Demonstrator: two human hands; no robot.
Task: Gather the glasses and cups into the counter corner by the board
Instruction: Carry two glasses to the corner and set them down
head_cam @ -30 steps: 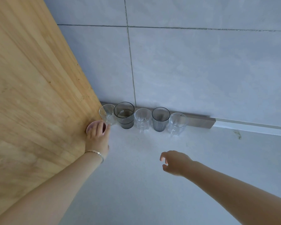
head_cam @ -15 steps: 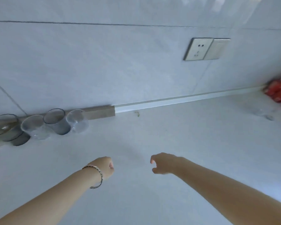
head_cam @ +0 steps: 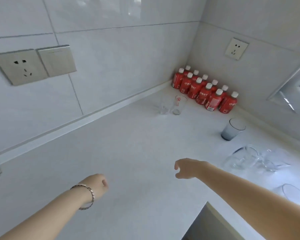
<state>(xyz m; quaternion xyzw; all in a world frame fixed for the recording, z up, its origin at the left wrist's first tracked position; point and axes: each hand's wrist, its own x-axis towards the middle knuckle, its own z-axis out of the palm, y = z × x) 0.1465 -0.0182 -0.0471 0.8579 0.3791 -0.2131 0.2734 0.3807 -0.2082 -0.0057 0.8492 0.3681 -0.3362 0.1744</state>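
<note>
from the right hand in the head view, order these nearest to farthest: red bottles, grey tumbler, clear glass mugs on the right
1. clear glass mugs, just right of the right hand
2. grey tumbler, farther back on the right
3. red bottles, in the far wall corner

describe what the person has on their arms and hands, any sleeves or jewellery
Both forearms are bare, with no sleeves in view. The left hand has a slim metal link bracelet at the wrist, silvery with a pinkish tint. The right hand and wrist show nothing worn: no watch, ring or glove can be seen.
</note>
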